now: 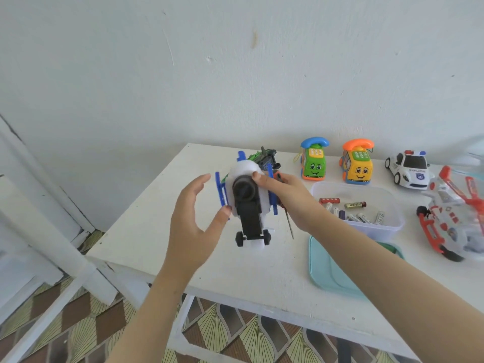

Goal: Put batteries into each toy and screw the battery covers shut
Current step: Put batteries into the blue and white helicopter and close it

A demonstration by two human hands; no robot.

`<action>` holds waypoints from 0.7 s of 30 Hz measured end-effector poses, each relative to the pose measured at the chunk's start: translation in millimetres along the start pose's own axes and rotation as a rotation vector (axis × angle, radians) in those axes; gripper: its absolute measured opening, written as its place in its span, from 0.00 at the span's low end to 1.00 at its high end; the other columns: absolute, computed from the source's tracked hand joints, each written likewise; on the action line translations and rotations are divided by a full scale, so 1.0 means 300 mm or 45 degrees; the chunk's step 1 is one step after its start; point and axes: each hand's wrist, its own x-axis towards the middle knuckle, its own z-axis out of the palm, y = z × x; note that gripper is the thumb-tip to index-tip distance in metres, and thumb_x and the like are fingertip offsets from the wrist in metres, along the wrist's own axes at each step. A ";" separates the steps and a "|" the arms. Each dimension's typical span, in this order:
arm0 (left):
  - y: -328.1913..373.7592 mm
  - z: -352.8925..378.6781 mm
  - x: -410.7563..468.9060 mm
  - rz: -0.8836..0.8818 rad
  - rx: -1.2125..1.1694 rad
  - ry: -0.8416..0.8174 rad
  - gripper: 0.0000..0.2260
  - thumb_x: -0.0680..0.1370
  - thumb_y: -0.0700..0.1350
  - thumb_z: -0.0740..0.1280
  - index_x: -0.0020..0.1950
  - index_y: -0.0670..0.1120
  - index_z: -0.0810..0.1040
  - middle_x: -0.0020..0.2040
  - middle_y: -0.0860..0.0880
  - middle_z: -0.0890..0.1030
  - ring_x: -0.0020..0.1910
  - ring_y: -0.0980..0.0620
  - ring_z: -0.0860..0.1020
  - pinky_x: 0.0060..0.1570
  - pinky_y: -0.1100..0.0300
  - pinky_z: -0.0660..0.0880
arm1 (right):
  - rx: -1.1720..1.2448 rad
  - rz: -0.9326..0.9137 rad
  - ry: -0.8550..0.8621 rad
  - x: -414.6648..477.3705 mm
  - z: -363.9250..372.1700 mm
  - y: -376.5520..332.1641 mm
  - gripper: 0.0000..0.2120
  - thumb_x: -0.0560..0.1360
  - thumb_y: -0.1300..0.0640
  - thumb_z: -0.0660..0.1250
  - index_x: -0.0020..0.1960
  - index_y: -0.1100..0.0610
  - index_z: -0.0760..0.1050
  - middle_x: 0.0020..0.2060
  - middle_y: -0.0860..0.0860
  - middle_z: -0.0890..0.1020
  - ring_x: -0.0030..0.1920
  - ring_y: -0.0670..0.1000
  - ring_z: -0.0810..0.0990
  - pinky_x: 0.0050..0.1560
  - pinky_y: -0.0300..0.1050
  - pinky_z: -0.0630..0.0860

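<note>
Grip: right hand (288, 197) clasps upturned toy helicopter (248, 205), screwdriver (289, 226) under same palm; left hand (191, 226) wide, thumb touching skid. Cover state indiscernible. Batteries (356, 213) remain in tub (392, 203); judged mid-task.

The toy helicopter (248, 200) is smooth white and blue plastic with a matt black underside, the table (146, 231) matt white, the tub (392, 221) at three o'clock translucent plastic, the screwdriver (290, 227) shaft dull metal.

The red helicopter (453, 218) is cut off at the right edge; the right hand (290, 195) hides most of the screwdriver (290, 225).
</note>
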 end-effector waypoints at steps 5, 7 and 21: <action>-0.043 0.100 -0.141 -0.092 -0.034 -0.063 0.40 0.68 0.62 0.75 0.74 0.55 0.61 0.73 0.61 0.64 0.74 0.62 0.61 0.70 0.72 0.58 | 0.480 0.308 0.264 0.001 -0.017 0.051 0.17 0.72 0.43 0.69 0.51 0.56 0.75 0.46 0.59 0.78 0.45 0.57 0.74 0.52 0.49 0.74; -0.055 0.133 -0.169 -0.168 -0.018 -0.092 0.43 0.64 0.61 0.77 0.73 0.60 0.58 0.73 0.65 0.62 0.73 0.65 0.60 0.68 0.74 0.58 | 0.619 0.442 0.355 -0.005 -0.009 0.074 0.17 0.73 0.42 0.68 0.52 0.55 0.76 0.47 0.57 0.81 0.46 0.56 0.78 0.52 0.50 0.78; -0.159 0.176 -0.133 -0.092 0.198 0.107 0.13 0.71 0.44 0.76 0.54 0.44 0.81 0.48 0.53 0.81 0.48 0.55 0.76 0.50 0.71 0.70 | 0.451 0.579 0.483 -0.060 -0.024 0.108 0.14 0.80 0.50 0.61 0.38 0.54 0.65 0.27 0.49 0.65 0.25 0.47 0.61 0.29 0.39 0.65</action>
